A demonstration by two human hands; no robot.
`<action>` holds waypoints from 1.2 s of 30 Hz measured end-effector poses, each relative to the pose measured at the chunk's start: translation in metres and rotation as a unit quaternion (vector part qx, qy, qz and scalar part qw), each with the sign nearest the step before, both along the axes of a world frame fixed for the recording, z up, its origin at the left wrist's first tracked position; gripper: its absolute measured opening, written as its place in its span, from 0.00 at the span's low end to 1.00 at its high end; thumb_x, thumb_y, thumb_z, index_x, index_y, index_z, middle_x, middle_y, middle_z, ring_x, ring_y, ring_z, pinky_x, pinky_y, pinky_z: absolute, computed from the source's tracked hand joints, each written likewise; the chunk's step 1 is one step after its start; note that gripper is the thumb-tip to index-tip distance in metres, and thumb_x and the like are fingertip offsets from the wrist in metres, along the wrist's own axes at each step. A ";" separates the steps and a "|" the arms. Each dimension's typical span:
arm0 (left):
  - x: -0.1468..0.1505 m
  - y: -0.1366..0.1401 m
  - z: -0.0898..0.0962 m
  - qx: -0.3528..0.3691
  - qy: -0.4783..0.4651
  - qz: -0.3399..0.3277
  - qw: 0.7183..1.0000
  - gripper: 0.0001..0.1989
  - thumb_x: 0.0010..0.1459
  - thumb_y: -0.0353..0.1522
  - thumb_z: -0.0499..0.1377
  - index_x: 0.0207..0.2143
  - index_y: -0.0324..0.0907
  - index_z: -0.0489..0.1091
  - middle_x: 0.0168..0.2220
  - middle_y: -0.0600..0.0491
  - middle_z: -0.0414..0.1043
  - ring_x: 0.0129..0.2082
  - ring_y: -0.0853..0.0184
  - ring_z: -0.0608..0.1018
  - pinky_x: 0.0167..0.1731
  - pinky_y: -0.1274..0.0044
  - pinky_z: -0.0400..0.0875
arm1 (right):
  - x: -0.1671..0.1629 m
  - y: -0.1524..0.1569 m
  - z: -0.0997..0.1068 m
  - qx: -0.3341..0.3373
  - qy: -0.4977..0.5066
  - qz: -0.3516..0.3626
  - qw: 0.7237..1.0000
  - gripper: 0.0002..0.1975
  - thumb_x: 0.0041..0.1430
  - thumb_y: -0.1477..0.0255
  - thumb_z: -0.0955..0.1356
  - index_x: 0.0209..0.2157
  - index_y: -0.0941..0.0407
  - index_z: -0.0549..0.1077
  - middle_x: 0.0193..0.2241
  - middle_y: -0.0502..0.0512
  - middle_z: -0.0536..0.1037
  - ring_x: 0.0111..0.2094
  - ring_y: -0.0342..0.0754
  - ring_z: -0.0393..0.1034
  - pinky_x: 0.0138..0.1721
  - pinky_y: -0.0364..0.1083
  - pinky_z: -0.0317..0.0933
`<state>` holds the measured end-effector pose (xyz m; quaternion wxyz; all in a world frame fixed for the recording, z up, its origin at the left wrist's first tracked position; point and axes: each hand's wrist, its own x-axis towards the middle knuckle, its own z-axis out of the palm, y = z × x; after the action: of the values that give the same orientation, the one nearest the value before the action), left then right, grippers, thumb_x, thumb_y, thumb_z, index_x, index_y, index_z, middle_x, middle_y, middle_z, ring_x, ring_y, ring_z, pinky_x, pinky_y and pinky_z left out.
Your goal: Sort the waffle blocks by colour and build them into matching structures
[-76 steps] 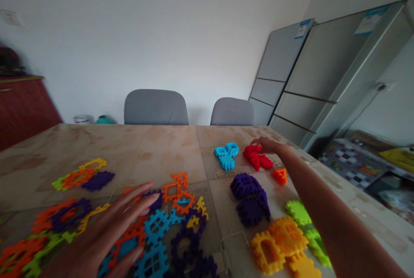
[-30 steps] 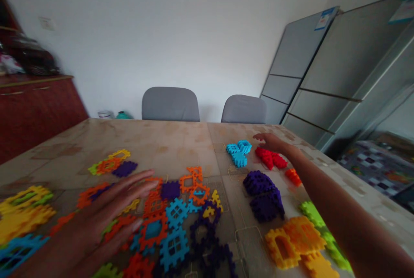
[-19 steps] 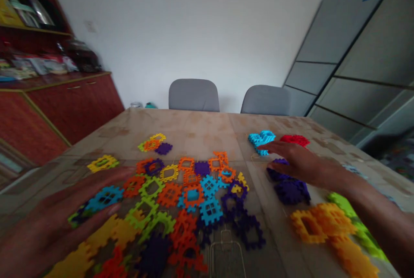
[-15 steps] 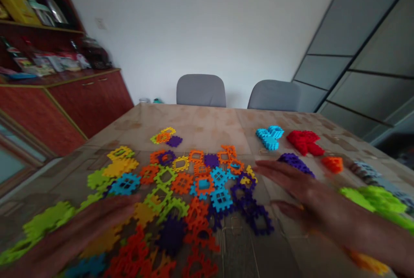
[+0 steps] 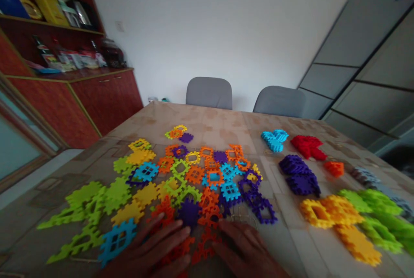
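Shelves [image 5: 48,15] in the upper left hold bottles and boxes, labels too blurry for me to read. Below them, green pieces [image 5: 84,209] sprawl at lower left of the table [image 5: 207,127]. My left hand [image 5: 152,254] lies flat at the bottom centre, fingers spread, gripping nothing, tips touching the orange pieces [image 5: 200,243] at the near edge of the mixed pile. My right hand [image 5: 249,254] sits just beside it, open too. Sorted purple [image 5: 299,176], yellow [image 5: 326,213] and red [image 5: 307,146] stacks fill the right.
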<state>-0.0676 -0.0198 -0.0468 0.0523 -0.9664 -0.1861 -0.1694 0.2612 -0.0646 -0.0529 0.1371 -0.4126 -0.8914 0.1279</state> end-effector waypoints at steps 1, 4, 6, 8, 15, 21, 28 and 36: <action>0.008 0.002 0.002 0.010 0.006 0.005 1.000 0.26 0.67 0.30 0.58 0.65 0.54 0.59 0.66 0.54 0.61 0.66 0.62 0.63 0.69 0.64 0.42 | -0.002 0.002 -0.004 0.007 -0.017 0.000 1.000 0.29 0.65 0.67 0.68 0.66 0.43 0.61 0.62 0.62 0.68 0.58 0.64 0.69 0.53 0.62 0.69; 0.026 0.007 0.007 0.043 0.027 0.013 0.999 0.23 0.67 0.37 0.58 0.63 0.49 0.64 0.65 0.51 0.62 0.66 0.60 0.62 0.70 0.65 0.40 | -0.009 0.010 -0.004 0.014 -0.039 0.000 0.999 0.29 0.66 0.68 0.67 0.66 0.45 0.60 0.64 0.62 0.66 0.59 0.63 0.67 0.55 0.62 0.67; 0.032 0.011 0.011 0.062 0.034 0.005 0.997 0.24 0.66 0.42 0.58 0.62 0.48 0.64 0.65 0.51 0.63 0.66 0.60 0.64 0.69 0.66 0.45 | -0.014 0.014 0.005 -0.001 -0.032 0.005 0.999 0.30 0.64 0.63 0.69 0.66 0.49 0.62 0.64 0.66 0.64 0.60 0.65 0.66 0.57 0.64 0.65; 0.033 0.018 0.016 0.061 0.037 -0.004 0.997 0.27 0.67 0.46 0.56 0.64 0.47 0.62 0.66 0.51 0.61 0.66 0.60 0.63 0.68 0.66 0.50 | -0.017 0.018 0.019 -0.029 -0.017 0.013 0.999 0.36 0.60 0.57 0.72 0.65 0.52 0.63 0.66 0.68 0.61 0.63 0.67 0.62 0.59 0.64 0.61; 0.039 0.058 0.037 -0.029 -0.010 0.084 0.996 0.26 0.69 0.39 0.56 0.66 0.49 0.57 0.63 0.51 0.66 0.61 0.57 0.70 0.62 0.64 0.65 | 0.008 0.029 0.047 -0.025 0.077 -0.178 0.981 0.23 0.64 0.73 0.65 0.61 0.53 0.69 0.60 0.61 0.71 0.60 0.56 0.67 0.60 0.58 0.63; 0.037 0.066 0.024 -0.037 -0.011 0.082 0.996 0.23 0.65 0.33 0.58 0.62 0.50 0.64 0.60 0.51 0.70 0.58 0.58 0.74 0.60 0.65 0.68 | 0.035 0.037 0.010 0.045 0.020 -0.299 0.953 0.29 0.57 0.72 0.69 0.61 0.57 0.69 0.62 0.70 0.68 0.61 0.68 0.63 0.58 0.70 0.61; 0.030 0.062 0.017 -0.047 -0.069 0.103 0.991 0.20 0.70 0.38 0.51 0.62 0.57 0.64 0.55 0.57 0.75 0.53 0.61 0.78 0.53 0.74 0.75 | 0.025 0.034 0.007 -0.013 0.061 -0.253 0.965 0.30 0.57 0.79 0.67 0.62 0.54 0.67 0.65 0.65 0.63 0.65 0.60 0.59 0.63 0.63 0.58; 0.040 0.037 0.025 0.028 -0.097 0.062 0.993 0.28 0.67 0.51 0.54 0.66 0.55 0.59 0.54 0.56 0.76 0.47 0.63 0.81 0.45 0.79 0.78 | 0.024 0.031 0.027 -0.069 0.089 -0.222 0.969 0.27 0.61 0.72 0.68 0.62 0.56 0.67 0.64 0.65 0.65 0.64 0.58 0.60 0.64 0.60 0.56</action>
<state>-0.0275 0.0174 -0.0215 0.0712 -0.9303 -0.2446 -0.2640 0.2848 -0.0337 -0.0255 0.2118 -0.5955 -0.7508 0.1921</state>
